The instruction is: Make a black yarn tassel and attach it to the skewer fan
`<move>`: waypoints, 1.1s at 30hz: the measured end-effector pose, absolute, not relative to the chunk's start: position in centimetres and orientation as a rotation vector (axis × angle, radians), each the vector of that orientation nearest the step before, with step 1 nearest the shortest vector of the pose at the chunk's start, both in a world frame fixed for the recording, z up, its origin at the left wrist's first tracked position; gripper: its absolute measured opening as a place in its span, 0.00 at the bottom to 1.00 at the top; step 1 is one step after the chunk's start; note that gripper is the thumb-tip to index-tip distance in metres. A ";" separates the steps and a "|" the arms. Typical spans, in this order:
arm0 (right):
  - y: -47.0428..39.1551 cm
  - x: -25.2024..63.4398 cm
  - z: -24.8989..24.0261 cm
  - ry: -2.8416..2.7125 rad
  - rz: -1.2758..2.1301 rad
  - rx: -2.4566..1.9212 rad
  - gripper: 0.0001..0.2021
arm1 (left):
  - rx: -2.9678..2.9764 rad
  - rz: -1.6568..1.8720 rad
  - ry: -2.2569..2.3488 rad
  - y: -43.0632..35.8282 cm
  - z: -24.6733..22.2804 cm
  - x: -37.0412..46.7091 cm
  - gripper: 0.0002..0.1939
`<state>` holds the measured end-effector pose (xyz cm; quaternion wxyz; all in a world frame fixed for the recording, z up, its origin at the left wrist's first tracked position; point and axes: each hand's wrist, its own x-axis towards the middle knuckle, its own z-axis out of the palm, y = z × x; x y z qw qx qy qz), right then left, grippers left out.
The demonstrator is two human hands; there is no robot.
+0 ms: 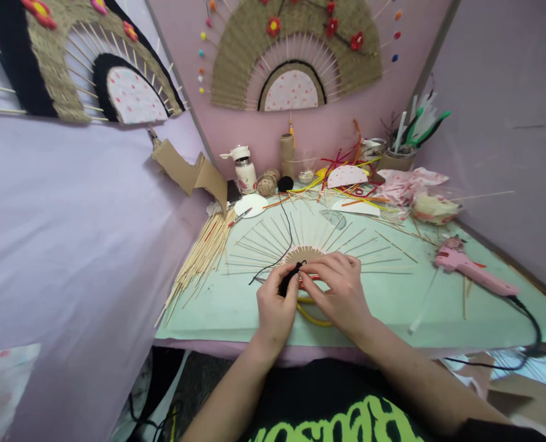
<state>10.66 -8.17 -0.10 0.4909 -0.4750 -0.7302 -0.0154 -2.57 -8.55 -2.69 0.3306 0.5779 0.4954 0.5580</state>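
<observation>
A small bundle of black yarn (288, 281) sits in my left hand (275, 301), whose fingers are wrapped round it. My right hand (335, 285) pinches at the top of the bundle, where a short loop of yarn sticks up; the fingertips of both hands nearly meet. Just beyond them on the table lies a half-round cardboard piece (304, 254) with thin sticks fanning out from it. Red-handled scissors (312, 279) and a yellow ring-shaped item (312, 319) are partly hidden under my right hand. A black strand (290, 230) runs from a black yarn ball (285, 183) across the fan.
Loose sticks (203, 252) are heaped at the left. A pink glue gun (478, 270) with a black cord lies at the right. Along the back stand a bottle (245, 175), twine rolls (288, 156) and a tool holder (397, 159). Finished fans (236, 73) hang on the walls.
</observation>
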 end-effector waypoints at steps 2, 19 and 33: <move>-8.1 10.7 -0.2 -1.773 -0.047 -1.174 0.04 | 1.504 1.471 1.284 -8.7 -2.8 -2.5 0.10; -7.8 11.0 -0.5 -1.838 -0.217 -1.222 0.05 | 1.387 1.454 1.218 -9.1 -2.0 -2.2 0.10; -8.1 10.6 -0.6 -1.826 -0.205 -1.148 0.05 | 0.730 1.183 0.922 -7.4 0.1 -2.1 0.18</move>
